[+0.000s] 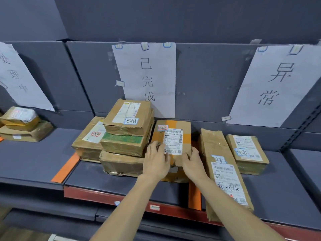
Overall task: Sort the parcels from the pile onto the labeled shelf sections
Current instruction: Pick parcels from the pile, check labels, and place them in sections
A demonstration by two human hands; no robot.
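A taped parcel (173, 136) is held at its near end on the shelf (121, 180) under the middle paper sign (147, 79), the left hand (157, 160) and right hand (192, 162) curled around it. Its lower edge is hidden by the hands; the small label print cannot be read.

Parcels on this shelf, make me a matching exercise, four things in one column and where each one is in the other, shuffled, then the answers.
Column one:
1. parcel with orange tape
2. long parcel
3. parcel with the blue-edged tag
4. yellow parcel

Column two:
A. far left section, on another parcel
B. top of the middle stack
C. between both hands
D. right of the orange divider strip, reaching the shelf's front edge

Pairs: 1-C, 2-D, 3-B, 4-A

The left hand and right hand hold the first.
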